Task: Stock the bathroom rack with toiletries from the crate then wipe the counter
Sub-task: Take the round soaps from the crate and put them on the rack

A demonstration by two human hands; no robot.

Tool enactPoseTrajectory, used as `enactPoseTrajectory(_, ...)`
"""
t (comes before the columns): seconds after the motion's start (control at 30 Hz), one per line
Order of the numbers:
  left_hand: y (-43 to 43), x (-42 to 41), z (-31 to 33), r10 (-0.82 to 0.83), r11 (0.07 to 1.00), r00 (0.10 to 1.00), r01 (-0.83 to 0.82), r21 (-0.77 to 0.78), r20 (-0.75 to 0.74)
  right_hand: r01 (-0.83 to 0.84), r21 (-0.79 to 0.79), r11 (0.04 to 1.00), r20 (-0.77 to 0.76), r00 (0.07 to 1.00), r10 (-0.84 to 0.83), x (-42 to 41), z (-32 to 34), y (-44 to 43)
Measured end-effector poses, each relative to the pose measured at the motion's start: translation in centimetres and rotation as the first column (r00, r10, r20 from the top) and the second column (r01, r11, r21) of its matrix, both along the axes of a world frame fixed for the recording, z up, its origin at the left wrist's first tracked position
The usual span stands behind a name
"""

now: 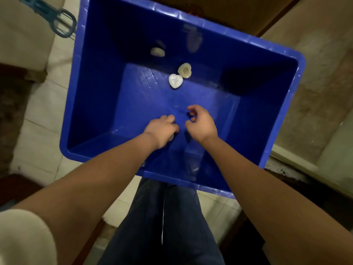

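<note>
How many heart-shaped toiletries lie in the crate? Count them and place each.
2: one white heart on the blue crate's floor, the cream heart touching it, nearer the far wall. The left hand may hide another.

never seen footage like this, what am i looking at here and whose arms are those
No machine here: a camera worn on a person's head looks down at their own bare arms. Both hands reach into a blue plastic crate. On its bottom lie two small heart-shaped toiletries, likely soaps: a white heart touching a cream heart. The left hand is curled with something pale showing under it; I cannot tell what. The right hand is loosely curled and looks empty.
</note>
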State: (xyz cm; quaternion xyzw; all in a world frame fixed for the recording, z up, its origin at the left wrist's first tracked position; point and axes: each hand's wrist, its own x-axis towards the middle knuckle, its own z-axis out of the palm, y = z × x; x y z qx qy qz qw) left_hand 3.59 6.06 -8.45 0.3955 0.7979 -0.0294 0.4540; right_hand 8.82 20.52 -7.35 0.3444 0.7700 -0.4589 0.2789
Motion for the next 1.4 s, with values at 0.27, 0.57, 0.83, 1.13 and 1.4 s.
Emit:
enactPoseTrajectory(0.27, -0.7, -0.7, -1.4, 0.333, 0.943, 0.935, -0.332, -0.027, 0.12, 0.056, 0.0, 0.998, -0.088, 0.995, -0.056, -2.5, -0.7, 0.9)
enactPoseTrajectory(0.57, -0.1, -3.9, -2.2, 0.948, 0.138, 0.157, -0.986, 0.089, 0.276, -0.124, 0.125, 0.984, -0.11, 0.984, 0.138, -8.4, -1.4, 0.9)
enactPoseTrajectory(0.83, 1.3, -4.6, -2.1, 0.89, -0.272, -0.221, -0.959, 0.075, 0.399, -0.374, 0.316, 0.872, -0.025, 0.915, 0.402, -10.8, -3.4, 0.8)
enactPoseTrajectory(1.13, 1.5, -5.4, -2.1, 0.904, -0.262, -0.214, -0.961, 0.085, 0.37, -0.411, 0.374, 0.831, 0.042, 0.903, 0.428, -11.6, -4.1, 0.5)
enactPoseTrajectory(1.4, 0.9, -6.0, -0.2, 0.934, -0.184, -0.148, -0.979, 0.085, 0.324, -0.488, 0.365, 0.793, 0.052, 0.861, 0.506, -10.5, -2.2, 0.6)
